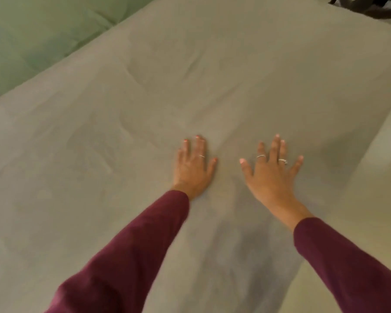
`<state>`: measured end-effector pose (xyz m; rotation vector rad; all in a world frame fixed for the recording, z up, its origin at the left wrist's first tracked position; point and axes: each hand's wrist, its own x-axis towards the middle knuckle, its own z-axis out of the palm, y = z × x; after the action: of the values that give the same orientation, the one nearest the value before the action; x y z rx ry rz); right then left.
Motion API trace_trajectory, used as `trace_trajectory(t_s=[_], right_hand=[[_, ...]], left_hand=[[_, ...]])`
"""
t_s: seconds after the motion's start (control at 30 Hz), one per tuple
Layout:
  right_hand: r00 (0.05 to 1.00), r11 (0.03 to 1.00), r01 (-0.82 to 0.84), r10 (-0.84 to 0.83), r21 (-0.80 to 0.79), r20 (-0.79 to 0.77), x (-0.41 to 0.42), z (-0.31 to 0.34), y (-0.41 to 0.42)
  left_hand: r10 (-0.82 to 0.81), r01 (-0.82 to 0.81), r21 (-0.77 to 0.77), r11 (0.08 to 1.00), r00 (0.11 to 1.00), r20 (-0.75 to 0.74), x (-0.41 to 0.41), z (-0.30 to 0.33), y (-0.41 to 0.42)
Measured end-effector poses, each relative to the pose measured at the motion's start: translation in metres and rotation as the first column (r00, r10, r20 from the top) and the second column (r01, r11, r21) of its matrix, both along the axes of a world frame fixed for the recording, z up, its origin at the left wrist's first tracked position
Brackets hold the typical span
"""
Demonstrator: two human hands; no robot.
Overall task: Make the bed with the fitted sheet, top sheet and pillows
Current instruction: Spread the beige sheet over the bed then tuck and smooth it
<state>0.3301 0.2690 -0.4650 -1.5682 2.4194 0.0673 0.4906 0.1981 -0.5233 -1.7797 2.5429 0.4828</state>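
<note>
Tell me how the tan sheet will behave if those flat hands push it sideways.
The sheet probably bunches rather than slides whole: creases already run across it. It looks thin and floppy, lying close over the bed. Left hand and right hand press flat, so it likely drags with them.

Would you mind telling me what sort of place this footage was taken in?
Most likely a bedroom: both the left hand and the right hand press flat on a grey-beige sheet spread over a bed, with a green quilted cover beside it.
</note>
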Motion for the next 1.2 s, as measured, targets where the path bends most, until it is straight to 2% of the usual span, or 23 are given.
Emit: trace_trajectory(t_s=[0.07,0.17,0.23,0.3,0.33,0.37,0.43,0.5,0.53,0.6,0.63,0.73,0.8,0.9,0.97,1.03,1.1,1.2], right_hand=[[1.0,1.0,-0.01,0.01,-0.022,-0.02,-0.017,-0.005,-0.024],[0.994,0.991,-0.109,0.11,-0.076,0.01,-0.021,-0.016,-0.055],[0.944,0.945,-0.314,0.32,-0.088,0.076,-0.017,-0.026,-0.073],[0.839,0.843,-0.534,0.538,-0.06,0.085,-0.024,-0.038,-0.085],[0.828,0.829,-0.556,0.559,-0.06,0.05,-0.031,-0.044,-0.088],[0.872,0.868,-0.488,0.49,-0.086,-0.001,-0.041,-0.05,-0.087],[0.991,0.971,-0.124,0.113,-0.203,-0.066,-0.063,-0.06,-0.076],[0.973,0.948,0.214,-0.228,-0.238,-0.036,-0.082,-0.067,-0.058],[0.95,0.925,0.297,-0.312,-0.238,-0.029,-0.087,-0.068,-0.049],[0.924,0.89,0.36,-0.381,-0.279,-0.024,-0.088,-0.068,-0.04],[0.919,0.88,0.366,-0.392,-0.303,-0.028,-0.088,-0.069,-0.04],[0.912,0.864,0.369,-0.408,-0.341,-0.047,-0.085,-0.072,-0.04],[0.906,0.855,0.364,-0.417,-0.368,-0.072,-0.085,-0.076,-0.038],[0.905,0.841,0.343,-0.415,-0.419,-0.092,-0.086,-0.08,-0.036],[0.905,0.839,0.331,-0.413,-0.432,-0.108,-0.085,-0.083,-0.037],[0.906,0.838,0.328,-0.409,-0.437,-0.105,-0.085,-0.083,-0.038],[0.912,0.836,0.329,-0.402,-0.439,-0.082,-0.085,-0.082,-0.038],[0.908,0.825,0.332,-0.411,-0.458,-0.082,-0.083,-0.081,-0.038]], left_hand=[[-0.314,0.313,-0.026,0.949,0.949,-0.032,-0.036,-0.003,0.038],[-0.673,0.669,-0.087,0.739,0.739,-0.029,-0.064,-0.005,0.086],[-0.774,0.77,-0.104,0.629,0.633,0.003,-0.066,-0.001,0.089],[-0.831,0.825,-0.108,0.555,0.555,-0.038,-0.054,0.003,0.075],[-0.843,0.834,-0.123,0.538,0.532,-0.082,-0.042,0.002,0.065],[-0.836,0.823,-0.15,0.548,0.536,-0.116,-0.026,0.001,0.052],[-0.753,0.724,-0.214,0.656,0.646,-0.125,0.014,-0.006,0.012],[-0.573,0.538,-0.262,0.801,0.816,-0.079,0.058,-0.007,-0.044],[-0.462,0.436,-0.284,0.854,0.886,-0.029,0.076,-0.005,-0.074],[-0.196,0.204,-0.298,0.933,0.979,0.055,0.098,0.001,-0.129],[-0.046,0.062,-0.279,0.958,0.997,0.063,0.101,0.004,-0.152],[0.336,-0.334,-0.117,0.935,0.942,-0.002,0.091,0.01,-0.198],[0.432,-0.432,-0.012,0.902,0.902,-0.009,0.072,0.007,-0.217],[0.503,-0.503,0.042,0.863,0.864,0.003,0.048,0.0,-0.228],[0.519,-0.519,0.011,0.855,0.855,0.009,0.027,-0.006,-0.224],[0.384,-0.383,-0.069,0.921,0.923,0.014,-0.006,-0.013,-0.201],[0.161,-0.167,-0.099,0.981,0.985,-0.065,-0.05,-0.015,-0.163],[-0.094,0.087,-0.058,0.995,0.988,-0.125,-0.113,-0.016,-0.097]])
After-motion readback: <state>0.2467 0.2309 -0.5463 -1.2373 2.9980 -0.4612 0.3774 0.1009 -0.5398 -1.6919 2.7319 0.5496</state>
